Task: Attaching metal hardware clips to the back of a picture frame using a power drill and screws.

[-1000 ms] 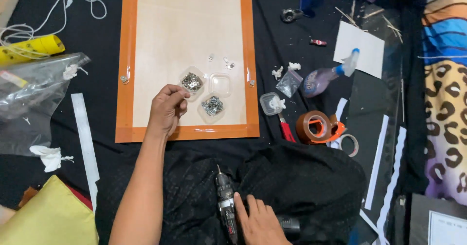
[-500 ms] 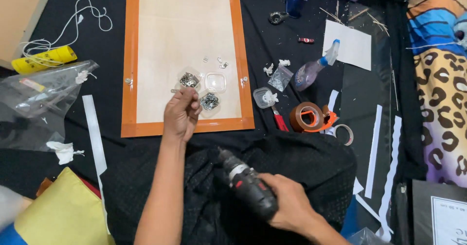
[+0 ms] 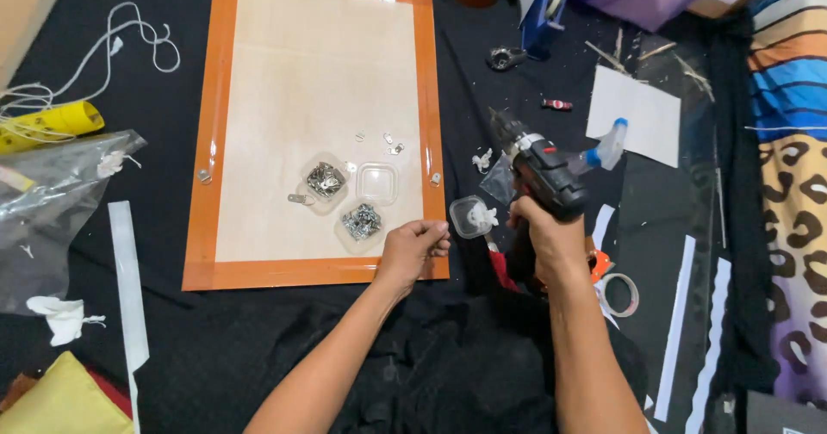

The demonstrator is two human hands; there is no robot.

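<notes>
One black-and-grey cordless drill (image 3: pixel 541 169) with a red trim stands gripped in your right hand (image 3: pixel 544 238), just right of the orange-framed board (image 3: pixel 314 133), bit pointing away from you. Your left hand (image 3: pixel 415 250) rests curled on the board's lower right corner, fingertips pinched, beside the plastic tubs of metal hardware (image 3: pixel 362 222).

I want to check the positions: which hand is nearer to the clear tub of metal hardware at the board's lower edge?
Left. The left hand is just right of the tub, almost touching. The right hand holds the drill, off the board.
</notes>
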